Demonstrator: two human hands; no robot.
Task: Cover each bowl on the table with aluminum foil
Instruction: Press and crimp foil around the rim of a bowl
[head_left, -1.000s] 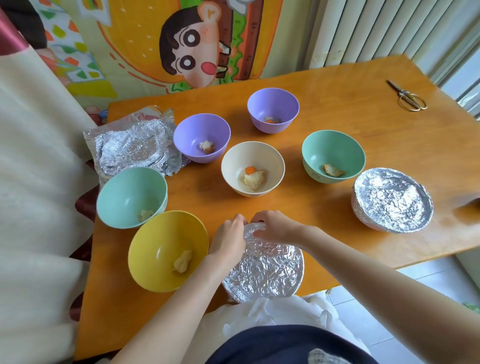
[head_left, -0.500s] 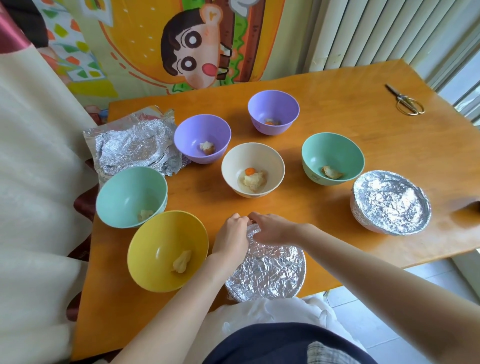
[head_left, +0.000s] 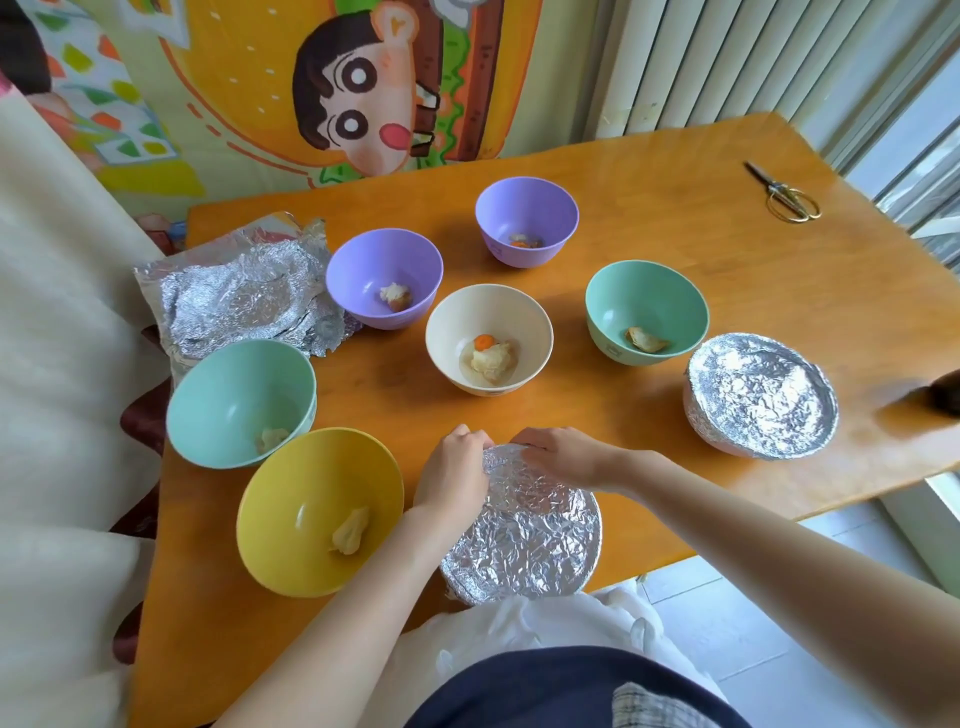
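Head view:
- The left hand (head_left: 457, 470) sits at the far left rim of the near foil-covered bowl (head_left: 524, 540), its fingers curled down over the foil edge and gripping it.
- The right hand (head_left: 563, 454) meets it at the far rim, fingers likewise curled onto the foil. The fingertips of both hands are tucked out of sight, so it looks like a pinch, though it may be a press.
- This bowl stands at the front edge of the table (head_left: 779, 291), close to the person's body, with crinkled foil wrapped over its whole top.
- A second foil-covered bowl (head_left: 761, 397) stands by the right edge, apart from both hands.
- Six bowls are open, each with a bit of food inside:
  - the yellow bowl (head_left: 301, 483), just left of the left hand;
  - the left green bowl (head_left: 228, 395), behind it;
  - the cream bowl (head_left: 488, 317), in the middle;
  - the right green bowl (head_left: 644, 296);
  - the near purple bowl (head_left: 379, 265);
  - the far purple bowl (head_left: 524, 208).
- Loose foil sheets (head_left: 244, 296) lie crumpled at the left edge, touching the near purple bowl's left side.
- Scissors (head_left: 787, 195) lie at the far right corner, well apart from the bowls.
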